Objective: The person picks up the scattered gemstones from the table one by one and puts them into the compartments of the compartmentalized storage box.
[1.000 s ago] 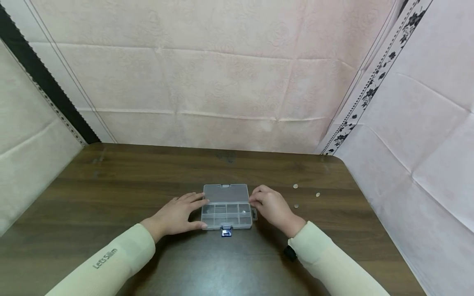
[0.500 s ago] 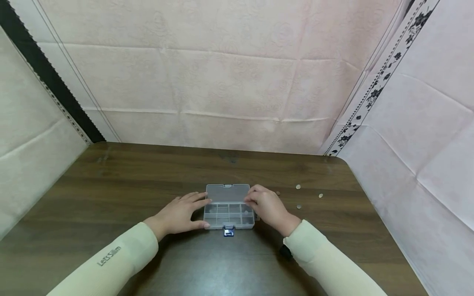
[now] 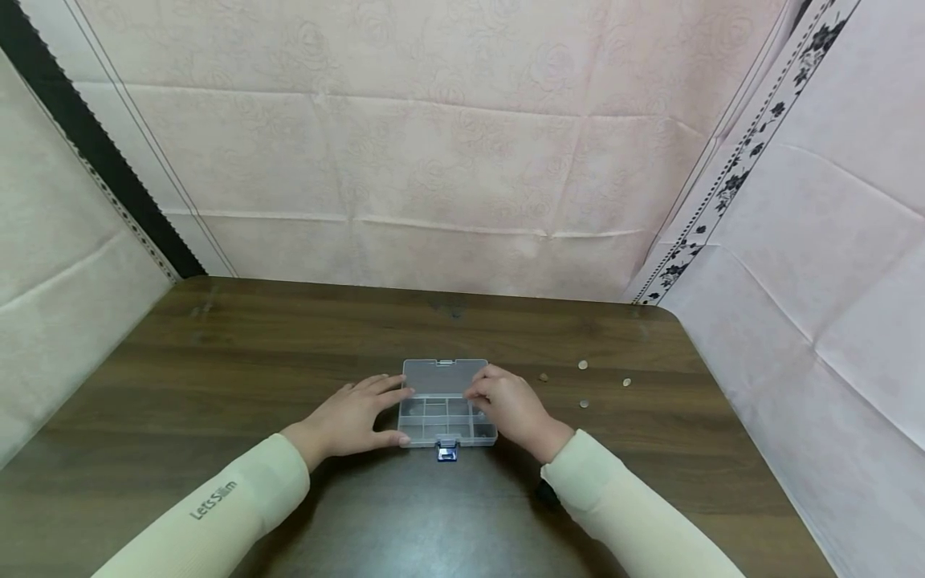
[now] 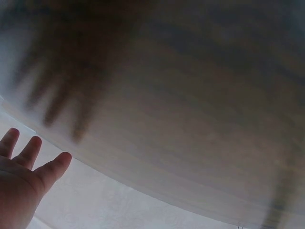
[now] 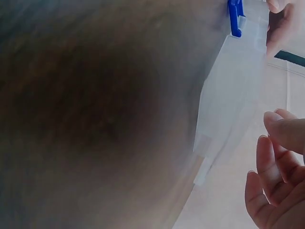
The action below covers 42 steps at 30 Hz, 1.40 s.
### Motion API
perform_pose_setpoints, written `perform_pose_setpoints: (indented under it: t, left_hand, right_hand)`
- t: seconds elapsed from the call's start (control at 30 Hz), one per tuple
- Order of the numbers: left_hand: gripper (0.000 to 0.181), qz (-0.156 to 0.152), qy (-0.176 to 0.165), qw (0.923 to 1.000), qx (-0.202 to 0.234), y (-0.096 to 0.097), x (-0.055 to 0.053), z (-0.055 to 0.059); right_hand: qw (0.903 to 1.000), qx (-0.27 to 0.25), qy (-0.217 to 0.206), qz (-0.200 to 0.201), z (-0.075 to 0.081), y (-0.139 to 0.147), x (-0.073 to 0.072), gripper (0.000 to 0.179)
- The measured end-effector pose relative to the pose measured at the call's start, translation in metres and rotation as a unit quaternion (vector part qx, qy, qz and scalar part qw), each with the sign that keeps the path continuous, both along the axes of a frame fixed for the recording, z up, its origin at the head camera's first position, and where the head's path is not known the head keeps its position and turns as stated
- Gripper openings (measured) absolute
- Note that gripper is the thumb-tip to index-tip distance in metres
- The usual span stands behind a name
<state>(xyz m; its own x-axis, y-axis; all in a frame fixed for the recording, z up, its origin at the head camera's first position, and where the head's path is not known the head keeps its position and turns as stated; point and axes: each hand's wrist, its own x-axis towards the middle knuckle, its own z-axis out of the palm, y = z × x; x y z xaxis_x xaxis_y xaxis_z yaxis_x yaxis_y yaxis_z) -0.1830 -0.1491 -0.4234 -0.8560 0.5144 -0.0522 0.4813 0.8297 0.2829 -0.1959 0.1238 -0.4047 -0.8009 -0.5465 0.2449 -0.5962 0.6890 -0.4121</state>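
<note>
A clear plastic compartment box (image 3: 433,432) lies on the table with its lid (image 3: 439,376) folded back and its blue latch (image 3: 446,453) toward me. My left hand (image 3: 354,416) steadies it from the left, fingers spread, fingertips at the lid and thumb at the near corner. Over the upper right compartments is my right hand (image 3: 511,405), thumb and fingertips pinched together. What they hold is too small to tell. In the right wrist view this hand (image 5: 281,174) shows its thumb against the index finger, beside the box's pale side (image 5: 228,90).
On the wooden table (image 3: 253,361), right of the box, lie a small brownish piece (image 3: 543,376) and three small pale round pieces, one nearest the back (image 3: 582,364), one farther right (image 3: 626,382), one closer to me (image 3: 584,404). Pale cloth (image 3: 448,160) hangs behind.
My right hand has moved left from the box's right edge to over its compartments, uncovering the brownish piece on the table. My left hand stays at the box.
</note>
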Motion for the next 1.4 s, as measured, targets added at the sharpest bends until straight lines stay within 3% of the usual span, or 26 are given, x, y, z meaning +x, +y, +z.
perform_pose_setpoints:
  t: [0.33, 0.77, 1.4]
  left_hand:
    - [0.079, -0.001, 0.000, 1.0000, 0.001, 0.000, 0.000, 0.000]
    - [0.079, 0.006, -0.002, 1.0000, -0.005, 0.001, 0.001, 0.001]
    - [0.079, 0.007, -0.004, 0.9999, -0.006, 0.002, 0.001, 0.002]
  right_hand:
    - [0.9990, 0.012, 0.033, 0.029, -0.007, -0.007, -0.001, 0.010]
    - [0.9982, 0.037, 0.029, 0.037, -0.006, -0.013, -0.001, 0.012]
    - [0.9973, 0.046, 0.033, 0.047, -0.002, -0.007, 0.012, 0.043]
